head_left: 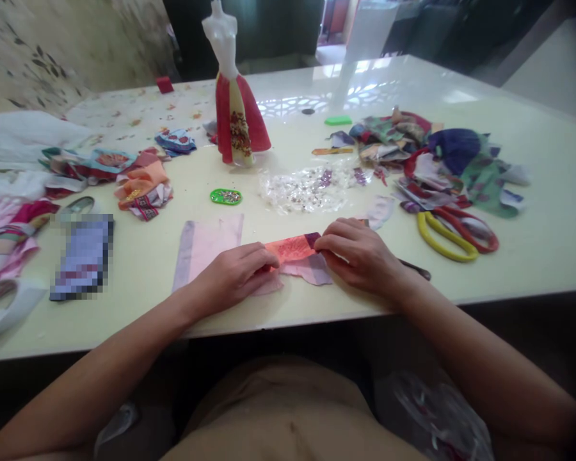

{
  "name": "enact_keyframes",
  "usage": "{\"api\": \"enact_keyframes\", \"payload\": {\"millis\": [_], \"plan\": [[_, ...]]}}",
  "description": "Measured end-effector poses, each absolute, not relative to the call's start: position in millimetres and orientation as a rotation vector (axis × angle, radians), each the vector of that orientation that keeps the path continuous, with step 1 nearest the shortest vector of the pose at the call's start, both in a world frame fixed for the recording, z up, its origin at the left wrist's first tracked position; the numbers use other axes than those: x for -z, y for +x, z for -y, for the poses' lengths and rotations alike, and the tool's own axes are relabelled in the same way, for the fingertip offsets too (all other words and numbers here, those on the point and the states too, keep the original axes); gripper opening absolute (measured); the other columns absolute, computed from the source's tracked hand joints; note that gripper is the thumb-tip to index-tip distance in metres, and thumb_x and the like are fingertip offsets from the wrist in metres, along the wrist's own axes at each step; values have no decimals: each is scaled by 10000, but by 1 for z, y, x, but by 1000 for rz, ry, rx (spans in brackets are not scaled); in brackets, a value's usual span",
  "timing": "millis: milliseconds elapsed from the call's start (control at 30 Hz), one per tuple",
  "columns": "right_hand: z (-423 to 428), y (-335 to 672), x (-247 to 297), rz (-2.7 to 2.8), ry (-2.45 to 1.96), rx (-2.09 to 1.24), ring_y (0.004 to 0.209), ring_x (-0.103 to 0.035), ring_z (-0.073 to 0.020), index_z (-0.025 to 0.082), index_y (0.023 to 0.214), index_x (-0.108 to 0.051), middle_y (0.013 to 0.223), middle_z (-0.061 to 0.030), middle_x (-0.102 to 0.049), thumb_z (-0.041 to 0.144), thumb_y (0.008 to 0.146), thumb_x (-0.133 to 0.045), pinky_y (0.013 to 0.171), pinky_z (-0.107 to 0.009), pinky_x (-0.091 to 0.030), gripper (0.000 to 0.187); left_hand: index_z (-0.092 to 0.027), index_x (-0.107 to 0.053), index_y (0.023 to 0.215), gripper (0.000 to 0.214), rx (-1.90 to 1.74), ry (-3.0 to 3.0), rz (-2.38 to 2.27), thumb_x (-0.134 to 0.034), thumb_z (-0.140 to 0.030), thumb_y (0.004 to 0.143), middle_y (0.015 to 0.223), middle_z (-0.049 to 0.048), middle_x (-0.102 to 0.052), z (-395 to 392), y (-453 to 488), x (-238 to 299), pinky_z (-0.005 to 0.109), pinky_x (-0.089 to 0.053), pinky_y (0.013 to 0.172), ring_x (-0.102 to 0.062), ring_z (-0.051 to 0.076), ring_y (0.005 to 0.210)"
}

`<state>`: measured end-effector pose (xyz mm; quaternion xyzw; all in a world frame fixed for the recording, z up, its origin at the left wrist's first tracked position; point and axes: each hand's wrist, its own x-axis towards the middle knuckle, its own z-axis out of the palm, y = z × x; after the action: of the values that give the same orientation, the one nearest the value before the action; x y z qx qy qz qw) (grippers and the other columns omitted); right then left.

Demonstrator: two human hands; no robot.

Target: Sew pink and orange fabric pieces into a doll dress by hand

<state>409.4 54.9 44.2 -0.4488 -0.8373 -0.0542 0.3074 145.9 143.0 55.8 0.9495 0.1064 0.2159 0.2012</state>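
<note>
An orange fabric strip (292, 250) with a dark purple end stretches between my two hands near the table's front edge. My left hand (240, 272) pinches its left end, fingers closed. At the purple end, my right hand (358, 253) grips the strip between thumb and fingers. Beneath the strip lies a pale pink fabric scrap (312, 269), partly covered. Left of it, a larger pale pink cloth piece (211, 243) with a greyish border lies flat, its lower part hidden by my left forearm. A dark tool end (416, 269) shows from behind my right wrist.
A white dress form (223, 41) in a red and cream skirt stands at the back. Scissors (446, 237) with yellow and red handles lie right, beside a fabric heap (393, 137). Beads on clear plastic (312, 189) and a green tray (225, 196) lie ahead; more cloth (144, 182) is left.
</note>
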Motion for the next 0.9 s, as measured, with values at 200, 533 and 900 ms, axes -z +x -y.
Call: {"api": "enact_keyframes", "payload": {"millis": [200, 533, 900], "plan": [[-55, 410, -44, 2193, -1191, 115, 761, -517, -196, 190, 898, -583, 822, -53, -591, 45, 824, -535, 691, -332, -385, 170, -164, -600, 985, 106, -614, 2643, -313, -643, -244, 931, 852, 15, -649, -138, 146, -53, 193, -473, 696, -597, 101, 750], [-55, 404, -44, 2228, -1153, 121, 755, -518, -195, 169, 888, -603, 801, -59, -582, 68, 853, -534, 689, -336, -384, 128, -154, -664, 936, 98, -646, 2740, -248, -597, -224, 956, 848, 47, -638, -135, 139, -54, 233, -489, 720, -596, 129, 785], [-55, 404, -44, 2247, -1141, 190, 753, -511, -200, 164, 878, -613, 795, -67, -589, 89, 874, -515, 685, -340, -380, 124, -155, -680, 954, 116, -663, 2859, -187, -584, -219, 959, 869, 66, -644, -134, 139, -51, 262, -511, 739, -591, 148, 802]]}}
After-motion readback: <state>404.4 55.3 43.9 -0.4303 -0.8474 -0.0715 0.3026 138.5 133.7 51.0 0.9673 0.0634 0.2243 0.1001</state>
